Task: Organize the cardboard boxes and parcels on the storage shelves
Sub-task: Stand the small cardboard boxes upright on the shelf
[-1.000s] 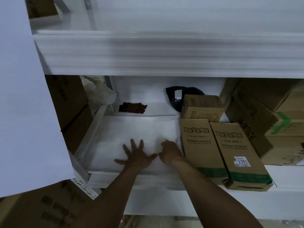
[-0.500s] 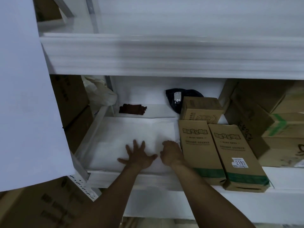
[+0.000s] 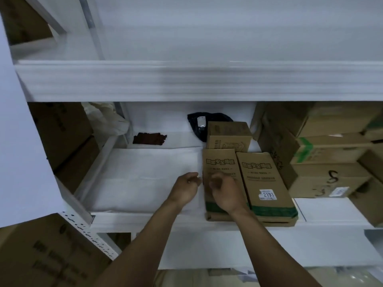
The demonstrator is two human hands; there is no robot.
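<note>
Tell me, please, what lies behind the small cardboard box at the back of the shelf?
A black bag with a small label shows behind the small cardboard box, to its left. The box covers the bag's right part.

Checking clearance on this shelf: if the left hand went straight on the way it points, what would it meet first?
Most likely the left long box, whose side edge lies just ahead of the left hand. Depth is hard to judge from this one view.
</note>
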